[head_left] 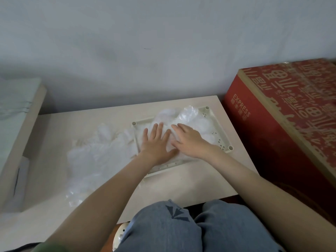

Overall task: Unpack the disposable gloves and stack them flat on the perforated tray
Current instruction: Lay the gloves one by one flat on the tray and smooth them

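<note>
Red box walls off the right, just beside the tray — loose gloves crowd its left side. Bare table along the near edge, and a clear strip behind, up to the wall.

beige table bears tray, loose gloves.
</note>
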